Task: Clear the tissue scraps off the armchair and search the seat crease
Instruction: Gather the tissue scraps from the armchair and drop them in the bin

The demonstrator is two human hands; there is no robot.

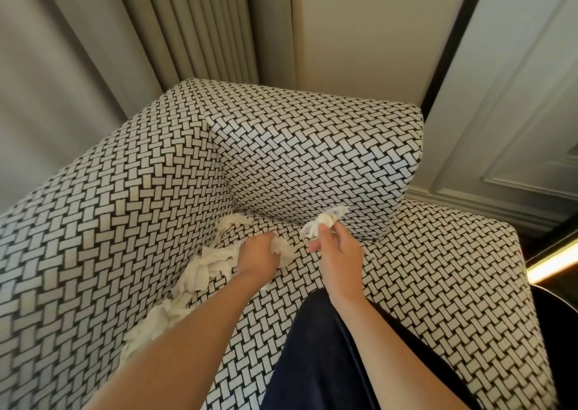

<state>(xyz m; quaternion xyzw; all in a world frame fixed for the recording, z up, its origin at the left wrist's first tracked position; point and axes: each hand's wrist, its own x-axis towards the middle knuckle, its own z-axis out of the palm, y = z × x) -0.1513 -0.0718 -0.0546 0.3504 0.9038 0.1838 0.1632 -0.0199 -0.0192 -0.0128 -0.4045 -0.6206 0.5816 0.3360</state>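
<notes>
Your right hand (336,247) pinches a tissue wad (323,220); your left hand (259,253) grips scraps (200,272) — sweep them along the armchair (109,206) crease

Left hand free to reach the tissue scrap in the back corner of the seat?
Probably yes: the corner scrap lies uncovered just beyond the left hand, though that hand is already closed on a tissue wad.
</notes>
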